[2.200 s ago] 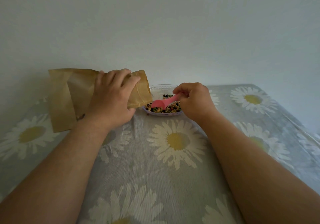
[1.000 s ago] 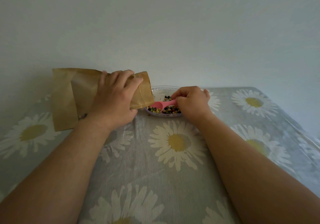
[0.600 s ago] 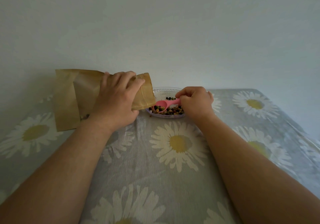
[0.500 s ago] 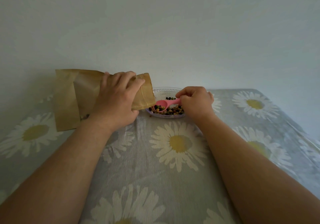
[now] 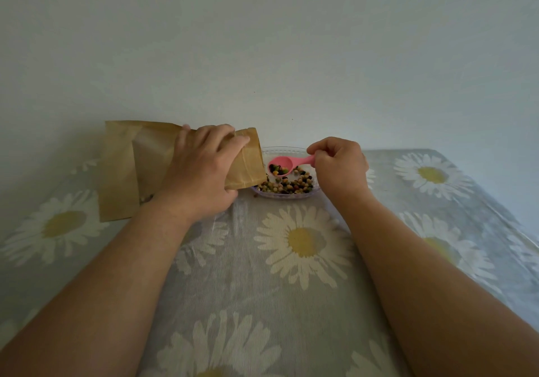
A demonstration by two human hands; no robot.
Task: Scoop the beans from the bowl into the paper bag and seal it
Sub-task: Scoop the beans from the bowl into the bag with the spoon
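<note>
A brown paper bag [image 5: 140, 166] lies tilted on its side at the back left, its mouth pointing right toward the bowl. My left hand [image 5: 204, 172] grips the bag near that mouth. A clear shallow bowl [image 5: 284, 197] holds mixed coloured beans [image 5: 294, 185] against the wall. My right hand [image 5: 339, 169] pinches the handle of a pink spoon [image 5: 287, 164]. The spoon's cup carries a few beans and hovers above the bowl, just right of the bag's mouth.
A table under a grey cloth [image 5: 262, 274] printed with large daisies fills the foreground. A plain pale wall [image 5: 277, 55] rises right behind the bowl and bag. The table's right edge [image 5: 501, 216] slants off at the right.
The spoon dipped into the beans, then rose out of the bowl loaded and came level beside the bag's mouth. My left hand kept its grip on the bag.
</note>
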